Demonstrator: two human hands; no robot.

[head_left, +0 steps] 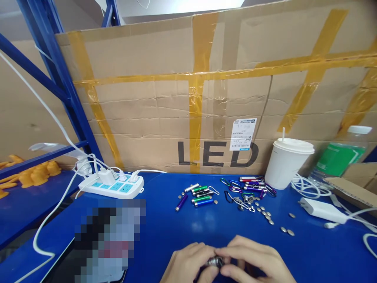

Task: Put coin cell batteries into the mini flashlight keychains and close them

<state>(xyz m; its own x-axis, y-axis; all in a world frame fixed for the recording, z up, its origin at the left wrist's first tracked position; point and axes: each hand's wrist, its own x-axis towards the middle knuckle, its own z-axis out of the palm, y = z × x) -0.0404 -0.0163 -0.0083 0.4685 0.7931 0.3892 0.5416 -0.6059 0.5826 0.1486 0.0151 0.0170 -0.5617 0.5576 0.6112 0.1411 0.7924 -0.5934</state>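
At the bottom centre, my left hand [188, 263] is closed around a small ridged metal piece [215, 261], dark and silvery. The fingertips of my right hand [256, 257] pinch it from the other side. My fingers cover most of the piece, so its full shape is hidden. Beyond my hands lie several slim pen-size metal flashlights, among them a purple one [181, 203] and a blue one [204, 203]. Several button cells [267, 215] are scattered to the right, beside small carabiner clips [228, 197].
A white power strip [112, 184] with plugs sits at the back left, near a pixelated screen device [103, 239]. At the right stand a white cup with a straw [287, 163] and a green-labelled bottle [341, 157]. A white adapter [322, 210] lies before them. A cardboard sheet [165, 114] closes the back.
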